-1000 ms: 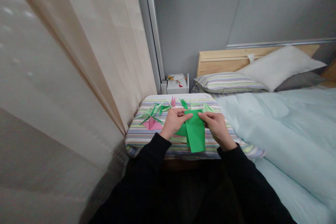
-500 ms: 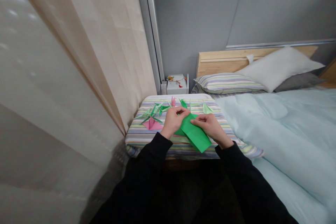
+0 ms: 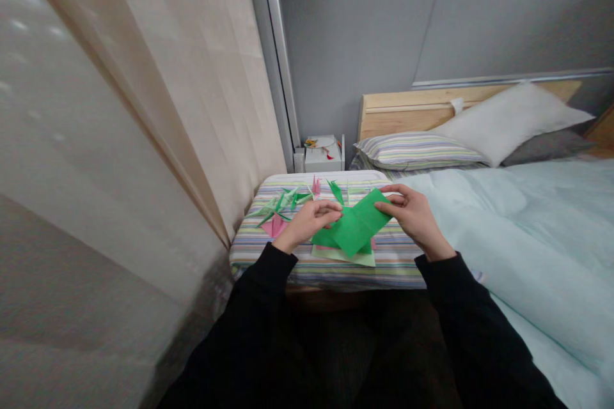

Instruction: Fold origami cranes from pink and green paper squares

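Note:
A creased green paper (image 3: 357, 227) is held above the striped cloth (image 3: 268, 262). My right hand (image 3: 410, 214) pinches its upper right corner between thumb and fingers. At the paper's left edge, my left hand (image 3: 314, 220) has its fingers closed on it. Under the held sheet lie more papers, with a pale green sheet (image 3: 343, 257) and bits of pink and green showing. Folded paper birds stand behind and to the left: a green one (image 3: 336, 190), a small pink one (image 3: 316, 185), a larger pink one (image 3: 275, 225) and several green ones (image 3: 285, 200).
A beige curtain (image 3: 206, 77) hangs on the left. Behind the cloth-covered table stands a small white cabinet (image 3: 322, 158) with small items on top. On the right is a bed with a pale blue quilt (image 3: 518, 223), pillows (image 3: 425, 150) and a wooden headboard (image 3: 403, 112).
My right hand has moved right and up, turning the green paper from a long strip toward me into a wider, opened shape. My left hand has shifted slightly left. More of the pale green sheet shows.

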The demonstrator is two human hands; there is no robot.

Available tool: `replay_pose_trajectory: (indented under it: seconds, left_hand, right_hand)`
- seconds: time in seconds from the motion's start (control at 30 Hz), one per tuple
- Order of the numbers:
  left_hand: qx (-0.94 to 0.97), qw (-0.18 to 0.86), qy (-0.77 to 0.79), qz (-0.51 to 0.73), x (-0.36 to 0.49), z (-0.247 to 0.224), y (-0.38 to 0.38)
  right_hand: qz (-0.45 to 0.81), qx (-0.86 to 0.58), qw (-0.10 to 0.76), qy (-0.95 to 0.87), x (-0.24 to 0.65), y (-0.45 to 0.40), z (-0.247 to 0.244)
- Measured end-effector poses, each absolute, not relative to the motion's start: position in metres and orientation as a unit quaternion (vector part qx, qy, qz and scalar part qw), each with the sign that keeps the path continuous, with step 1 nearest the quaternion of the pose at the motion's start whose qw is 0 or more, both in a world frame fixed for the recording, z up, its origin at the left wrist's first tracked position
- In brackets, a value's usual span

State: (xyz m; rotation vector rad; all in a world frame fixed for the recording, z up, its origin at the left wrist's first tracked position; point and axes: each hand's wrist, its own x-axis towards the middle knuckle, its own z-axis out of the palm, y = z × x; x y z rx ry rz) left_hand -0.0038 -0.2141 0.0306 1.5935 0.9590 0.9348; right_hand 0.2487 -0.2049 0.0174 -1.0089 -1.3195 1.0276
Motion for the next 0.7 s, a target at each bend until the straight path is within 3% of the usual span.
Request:
replay_pose_trajectory:
  seconds: [0.1, 0.17, 0.27, 0.37, 0.7]
  left_hand:
    - [0.659, 0.537, 0.367, 0.378, 0.010, 0.030, -0.217]
    - [0.624, 0.562, 0.360, 0.405, 0.024, 0.023, -0.220]
    - [0.506, 0.583, 0.318, 0.550, 0.044, 0.007, -0.227]
    - [0.448, 0.609, 0.300, 0.581, 0.055, -0.006, -0.237]
    - [0.438, 0.546, 0.377, 0.606, 0.045, -0.014, -0.246]
  right_hand:
    - [0.417, -0.396, 0.516, -0.635, 0.234, -0.209, 0.028]
    - [0.375, -0.405, 0.543, -0.633, 0.222, -0.211, 0.032]
    - [0.425, -0.389, 0.617, -0.537, 0.207, -0.214, 0.030]
    - [0.454, -0.405, 0.626, -0.488, 0.201, -0.218, 0.024]
    - [0.481, -0.413, 0.595, -0.494, 0.196, -0.233, 0.020]
